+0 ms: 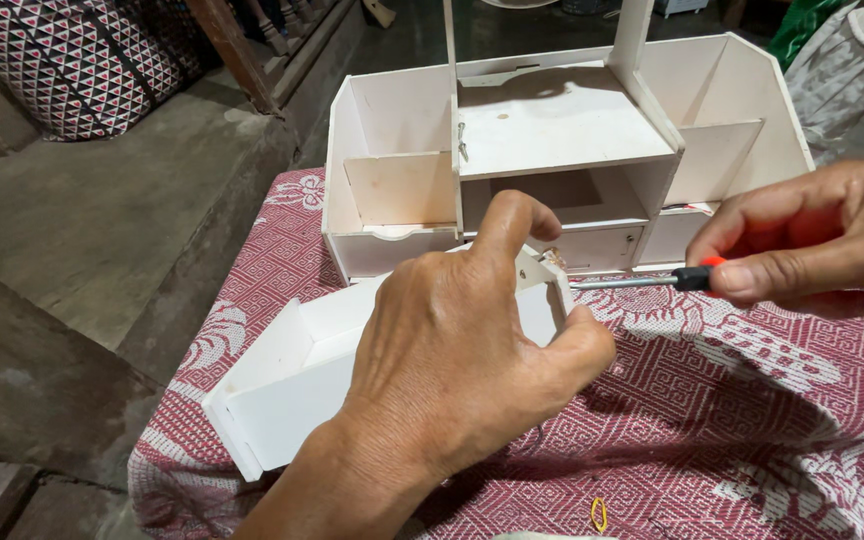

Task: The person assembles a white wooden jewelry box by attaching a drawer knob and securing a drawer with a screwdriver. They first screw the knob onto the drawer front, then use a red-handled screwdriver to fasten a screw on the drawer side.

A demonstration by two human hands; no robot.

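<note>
Nearest the camera, the left hand (452,350) reaches in from below and clamps a small white drawer (297,385) lying on its side on the red-and-white patterned tablecloth (752,420); the fingers are wrapped over the drawer's end panel, forefinger curled on top and thumb pressed against the near edge. From the right, the right hand (822,240) pinches a screwdriver with a red and black handle (697,277), fingers closed tight around the grip, its metal shaft levelled toward a small screw (555,258) at the corner of the drawer panel. The tip looks to be at or just beside the screw head; whether it is seated I cannot tell. Judging by this, a screw is being worked at the drawer's end, which calls for a firm brace and a straight shaft. Behind stands a white wooden organiser with compartments (562,130); a yellow rubber band (599,514) lies near the cloth's front edge.
</note>
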